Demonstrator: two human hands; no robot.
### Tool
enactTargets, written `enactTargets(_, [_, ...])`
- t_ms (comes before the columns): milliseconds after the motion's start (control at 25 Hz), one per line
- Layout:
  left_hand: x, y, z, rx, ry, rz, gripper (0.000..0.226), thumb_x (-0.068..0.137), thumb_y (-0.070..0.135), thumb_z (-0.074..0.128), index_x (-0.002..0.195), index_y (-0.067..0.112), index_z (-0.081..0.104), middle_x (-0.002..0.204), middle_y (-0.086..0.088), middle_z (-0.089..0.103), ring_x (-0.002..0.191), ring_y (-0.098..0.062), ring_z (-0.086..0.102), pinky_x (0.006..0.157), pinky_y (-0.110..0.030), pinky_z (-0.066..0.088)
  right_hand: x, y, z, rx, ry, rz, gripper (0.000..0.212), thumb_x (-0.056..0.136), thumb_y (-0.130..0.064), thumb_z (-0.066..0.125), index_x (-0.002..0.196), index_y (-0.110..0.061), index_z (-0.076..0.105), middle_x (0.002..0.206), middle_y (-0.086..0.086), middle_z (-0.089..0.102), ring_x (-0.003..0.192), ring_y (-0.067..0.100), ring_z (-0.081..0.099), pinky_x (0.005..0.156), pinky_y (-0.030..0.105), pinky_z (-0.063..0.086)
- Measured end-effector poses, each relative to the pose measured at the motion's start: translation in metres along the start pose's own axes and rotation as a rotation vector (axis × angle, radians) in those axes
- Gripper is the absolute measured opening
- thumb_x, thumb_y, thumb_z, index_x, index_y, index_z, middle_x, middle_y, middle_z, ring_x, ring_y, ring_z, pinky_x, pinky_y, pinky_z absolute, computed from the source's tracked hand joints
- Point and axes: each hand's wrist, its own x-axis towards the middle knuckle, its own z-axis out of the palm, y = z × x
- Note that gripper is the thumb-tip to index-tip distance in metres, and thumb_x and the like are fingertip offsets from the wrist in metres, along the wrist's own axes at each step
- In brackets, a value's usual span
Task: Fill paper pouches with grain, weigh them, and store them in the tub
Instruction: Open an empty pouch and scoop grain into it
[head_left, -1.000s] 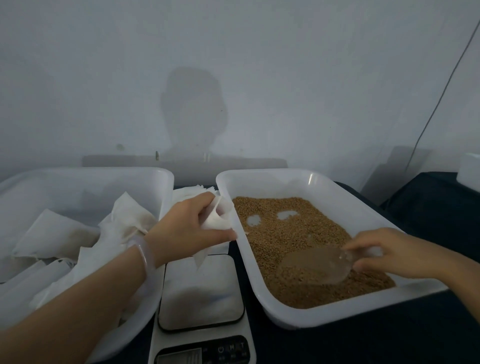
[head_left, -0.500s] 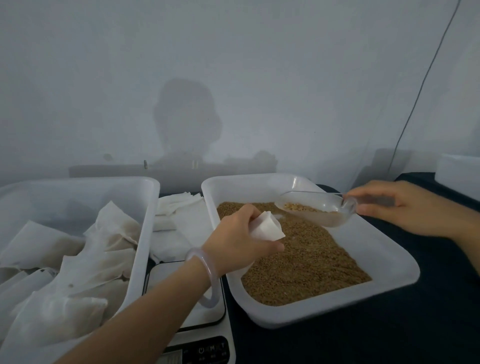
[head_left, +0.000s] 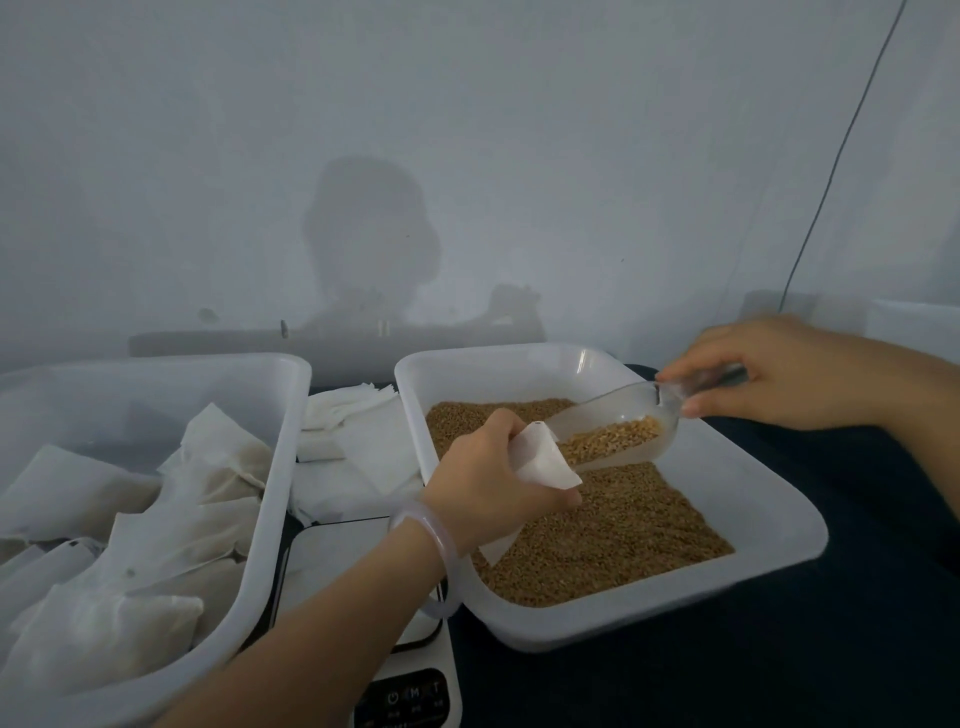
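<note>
The white plastic tub stands at the left and holds a pile of filled paper pouches. Just right of the tub, a stack of empty pouches lies flat behind the digital scale, whose control panel faces the near edge. The left forearm crosses above the scale platform and carries a translucent bracelet at the wrist. The left hand is over the grain tray, with fingers and thumb curled round an open paper pouch, mouth turned to the right. The tray contains a layer of brown grain. A clear plastic scoop, partly loaded with grain, is tilted down to the left, its lip at the pouch mouth. The right hand pinches the scoop handle between thumb and fingers above the tray's far right corner. The tray and scale rest on a dark table cover. A thin cable runs down the wall at the right.
</note>
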Motion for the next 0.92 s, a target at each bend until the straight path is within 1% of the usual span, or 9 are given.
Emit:
enactTargets(80, [0.003,-0.002,0.005,0.055,-0.008,-0.011,0.051,0.058,0.055,0.079,0.084,0.036,0.040,0.088,0.017,0.052,0.075,-0.001,0.052,0.054,-0.014,0.038,0.006,-0.006,-0.002,-0.070,0.039,-0.009,0.034,0.081,-0.044,0.064,0.114,-0.043,0.060,0.108,-0.023,0.059,0.105,0.000,0.055,0.104,0.031,0.036])
enactTargets(200, [0.005,-0.008,0.009,0.103,0.013,-0.025,0.053,0.057,0.060,0.077,0.081,0.035,0.037,0.087,0.015,0.051,0.074,-0.002,0.051,0.054,-0.018,0.038,0.013,-0.013,-0.003,-0.229,0.140,-0.058,0.033,0.080,-0.050,0.061,0.113,-0.047,0.058,0.101,-0.029,0.053,0.104,-0.004,0.049,0.107,0.026,0.008])
enactTargets(240, [0.005,-0.010,0.010,0.102,0.020,-0.032,0.053,0.057,0.062,0.075,0.081,0.035,0.037,0.087,0.014,0.052,0.074,-0.003,0.051,0.054,-0.019,0.038,0.013,-0.016,-0.004,-0.261,0.165,-0.071,0.034,0.079,-0.052,0.059,0.113,-0.048,0.058,0.099,-0.030,0.051,0.102,-0.005,0.047,0.107,0.025,0.003])
enactTargets(360, [0.004,-0.012,0.012,0.087,0.031,-0.048,0.052,0.057,0.066,0.069,0.082,0.034,0.037,0.087,0.012,0.053,0.075,-0.004,0.052,0.054,-0.022,0.040,0.012,-0.024,-0.009,-0.303,0.223,-0.084,0.036,0.076,-0.054,0.058,0.112,-0.047,0.060,0.103,-0.029,0.053,0.100,-0.005,0.042,0.108,0.025,-0.004])
enactTargets(520, [0.004,-0.011,0.012,0.081,0.050,-0.064,0.050,0.063,0.063,0.067,0.086,0.030,0.038,0.088,0.012,0.055,0.078,-0.005,0.056,0.061,-0.029,0.051,0.011,-0.034,-0.016,-0.372,0.267,-0.102,0.038,0.078,-0.053,0.057,0.115,-0.044,0.061,0.113,-0.025,0.056,0.109,0.001,0.045,0.108,0.028,-0.005])
enactTargets(640, [0.003,-0.009,0.012,0.060,0.054,-0.083,0.048,0.069,0.057,0.066,0.095,0.028,0.038,0.093,0.011,0.054,0.082,-0.007,0.058,0.065,-0.031,0.053,0.012,-0.042,-0.019,-0.396,0.309,-0.152,0.041,0.074,-0.055,0.053,0.112,-0.043,0.063,0.108,-0.024,0.058,0.107,0.004,0.048,0.107,0.028,-0.004])
enactTargets(760, [0.001,-0.008,0.011,0.035,0.066,-0.094,0.043,0.074,0.048,0.066,0.099,0.026,0.038,0.094,0.010,0.053,0.083,-0.011,0.058,0.066,-0.032,0.053,0.011,-0.033,-0.020,-0.286,0.314,-0.144,0.035,0.067,-0.058,0.054,0.100,-0.047,0.063,0.096,-0.028,0.055,0.096,0.000,0.047,0.107,0.031,0.005])
enactTargets(840, [-0.001,-0.008,0.009,-0.028,0.114,-0.084,0.039,0.075,0.041,0.066,0.098,0.024,0.040,0.089,0.011,0.053,0.079,-0.008,0.057,0.062,-0.029,0.052,0.008,-0.012,-0.017,-0.088,0.265,-0.055,0.023,0.067,-0.053,0.065,0.089,-0.049,0.058,0.094,-0.029,0.058,0.094,0.001,0.054,0.103,0.034,0.023])
enactTargets(920, [-0.003,-0.009,0.008,-0.116,0.185,-0.078,0.035,0.077,0.035,0.067,0.098,0.021,0.042,0.085,0.011,0.055,0.075,-0.005,0.056,0.056,-0.023,0.047,0.003,0.009,-0.002,0.128,0.139,0.083,0.023,0.071,-0.035,0.077,0.086,-0.042,0.060,0.095,-0.021,0.063,0.098,0.006,0.060,0.095,0.034,0.041])
